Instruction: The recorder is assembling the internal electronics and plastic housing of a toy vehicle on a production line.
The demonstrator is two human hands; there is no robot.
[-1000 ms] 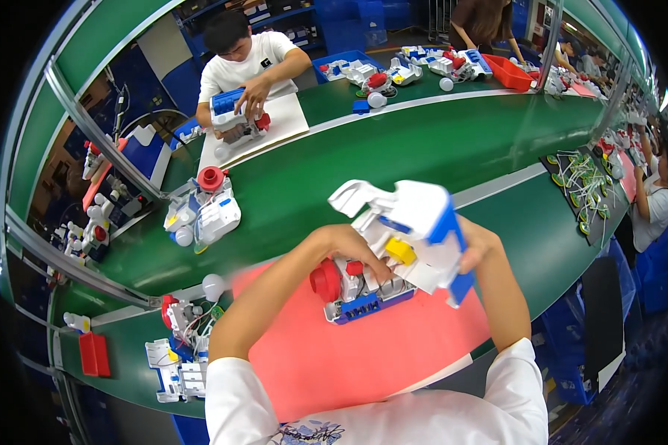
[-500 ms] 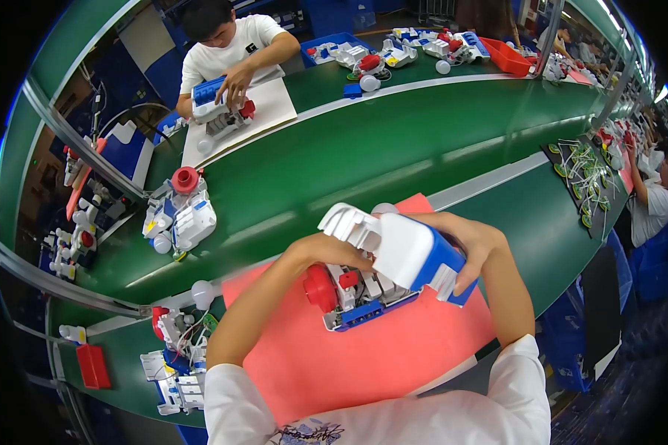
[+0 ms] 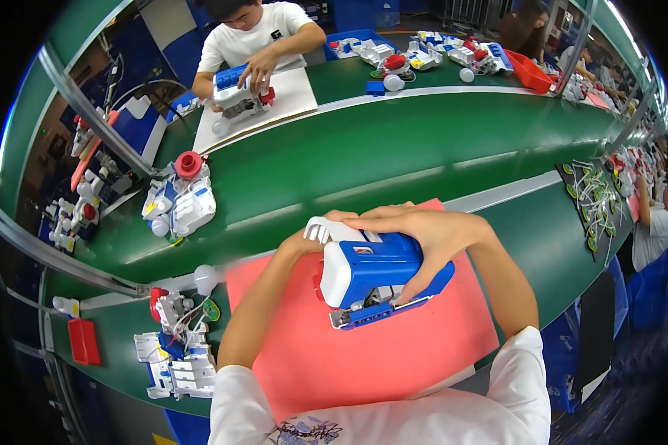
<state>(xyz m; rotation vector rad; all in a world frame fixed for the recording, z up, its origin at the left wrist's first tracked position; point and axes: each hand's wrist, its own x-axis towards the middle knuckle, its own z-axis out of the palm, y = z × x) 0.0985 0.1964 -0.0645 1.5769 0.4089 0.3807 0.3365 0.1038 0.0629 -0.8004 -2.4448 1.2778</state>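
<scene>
A blue-and-white plastic housing cover (image 3: 382,263) lies tilted over an open lower half (image 3: 371,317) with a blue edge and grey inner parts. A gap along the near side still shows those parts. My right hand (image 3: 430,233) is closed around the cover, thumb on the near side and fingers over the top. Around the far left end, beside a white curved piece (image 3: 332,228), my left hand (image 3: 304,241) curls against the cover; its fingertips are mostly hidden. Part of a red piece (image 3: 318,284) peeks out at the left. Beneath everything is a pink mat (image 3: 423,348).
To my left sit an opened unit with wires (image 3: 177,352) and a red bin (image 3: 84,341). Another open unit (image 3: 182,200) rests farther off. Across the green bench (image 3: 393,141), a co-worker (image 3: 263,44) handles a similar unit. Green-tipped wired parts (image 3: 590,200) lie at right.
The cover has turned and come down over the lower half, its blue side now facing me. My left hand has moved up and away from the inner parts. The view has shifted slightly.
</scene>
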